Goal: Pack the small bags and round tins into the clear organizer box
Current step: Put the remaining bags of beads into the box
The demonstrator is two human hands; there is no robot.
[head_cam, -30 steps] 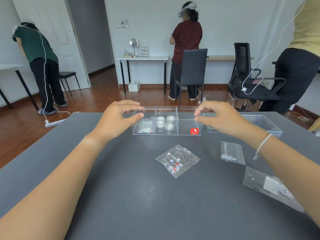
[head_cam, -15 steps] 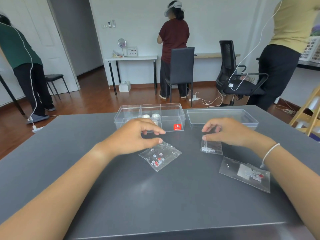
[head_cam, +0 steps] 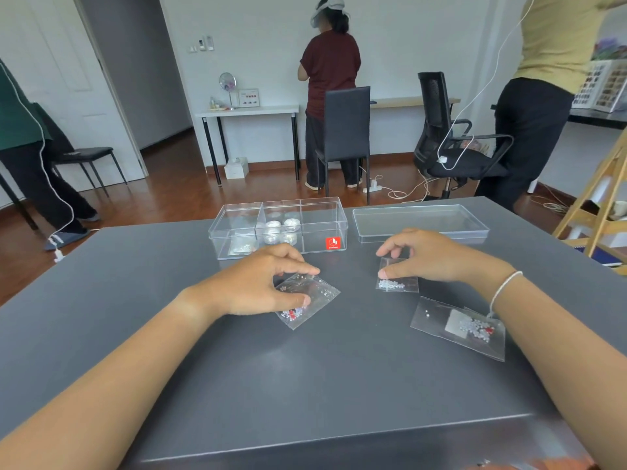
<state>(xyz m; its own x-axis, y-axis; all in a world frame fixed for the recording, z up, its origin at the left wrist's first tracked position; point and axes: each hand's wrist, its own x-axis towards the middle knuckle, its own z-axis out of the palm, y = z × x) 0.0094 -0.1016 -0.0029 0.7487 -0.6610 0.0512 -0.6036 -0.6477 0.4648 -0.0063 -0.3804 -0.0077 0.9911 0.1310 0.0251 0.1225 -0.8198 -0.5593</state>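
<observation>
Left grip [head_cam: 268,283] pinches a bead bag [head_cam: 307,300] mid-counter [head_cam: 305,385]. Right grip [head_cam: 427,254] pinches a smaller bead bag [head_cam: 397,283], nearer the right edge.

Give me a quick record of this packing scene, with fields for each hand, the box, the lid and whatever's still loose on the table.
left hand: pinching bag of red and white beads
right hand: pinching small bag of white beads
organizer box: open; one bag in left compartment, round tins in middle, right compartment empty
lid: flat on table, right of box
loose: large bag by right wrist
</observation>
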